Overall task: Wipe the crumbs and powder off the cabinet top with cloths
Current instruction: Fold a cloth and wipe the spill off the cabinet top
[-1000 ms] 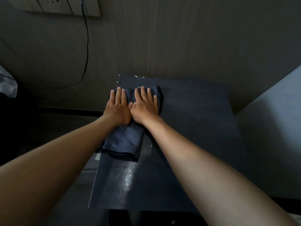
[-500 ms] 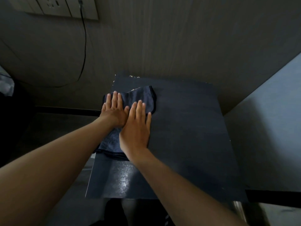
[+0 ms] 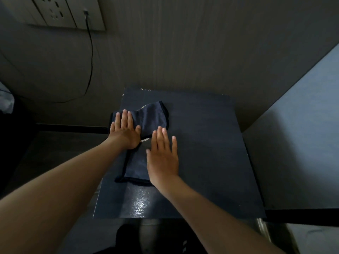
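Left hand (image 3: pixel 125 132) — fingers straight, grip released — presses flat on the far cloth (image 3: pixel 152 117) near the far-left corner of the dark cabinet top (image 3: pixel 211 143). Right hand (image 3: pixel 163 158), likewise flat and released, rests on the nearer cloth (image 3: pixel 136 165). Pale crumbs (image 3: pixel 145 140) lie between the hands — more along the far edge.

Dim room; wood-grain wall panel (image 3: pixel 183 43) behind; socket strip (image 3: pixel 60 11) upper left, black cable (image 3: pixel 91 52) hanging down.
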The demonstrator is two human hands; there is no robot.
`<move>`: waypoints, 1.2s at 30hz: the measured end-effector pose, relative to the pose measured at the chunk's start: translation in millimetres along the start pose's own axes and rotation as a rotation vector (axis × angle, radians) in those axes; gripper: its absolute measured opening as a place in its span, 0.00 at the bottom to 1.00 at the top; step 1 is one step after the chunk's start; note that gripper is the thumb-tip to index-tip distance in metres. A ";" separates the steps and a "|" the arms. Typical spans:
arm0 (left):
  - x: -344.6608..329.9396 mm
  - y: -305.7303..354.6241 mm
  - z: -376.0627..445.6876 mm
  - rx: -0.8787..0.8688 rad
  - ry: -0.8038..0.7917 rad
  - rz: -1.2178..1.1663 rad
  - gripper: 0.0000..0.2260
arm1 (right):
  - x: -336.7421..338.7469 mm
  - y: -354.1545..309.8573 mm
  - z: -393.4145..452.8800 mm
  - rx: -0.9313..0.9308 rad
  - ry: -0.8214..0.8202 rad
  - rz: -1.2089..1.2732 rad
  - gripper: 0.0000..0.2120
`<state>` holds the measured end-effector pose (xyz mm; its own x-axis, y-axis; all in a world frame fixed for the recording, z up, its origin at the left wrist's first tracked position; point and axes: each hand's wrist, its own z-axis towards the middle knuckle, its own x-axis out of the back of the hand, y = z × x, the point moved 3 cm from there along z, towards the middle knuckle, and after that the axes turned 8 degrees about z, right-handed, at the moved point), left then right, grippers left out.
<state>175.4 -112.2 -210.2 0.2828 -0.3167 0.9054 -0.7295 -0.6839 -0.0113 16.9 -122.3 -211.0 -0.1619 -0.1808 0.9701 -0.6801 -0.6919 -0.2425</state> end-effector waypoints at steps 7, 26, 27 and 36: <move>0.0 2.0 -1.0 -0.008 0.032 -0.005 0.30 | 17.8 67.7 -12.5 0.141 0.005 -0.117 0.29; -8.7 -3.4 -9.1 -0.100 0.139 0.018 0.30 | 30.6 -8.0 21.1 0.033 0.067 0.245 0.34; -9.2 -3.9 -10.8 -0.110 0.158 0.020 0.30 | 22.9 -7.7 9.5 0.033 0.042 0.224 0.35; -21.2 -11.1 -38.6 -0.226 0.226 0.094 0.30 | 13.8 28.2 -17.7 0.050 0.009 0.127 0.40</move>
<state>153.5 -72.6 -213.0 0.0805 -0.2005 0.9764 -0.8729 -0.4870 -0.0281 -17.1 -132.0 -204.3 -0.2504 -0.2631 0.9317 -0.6175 -0.6978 -0.3629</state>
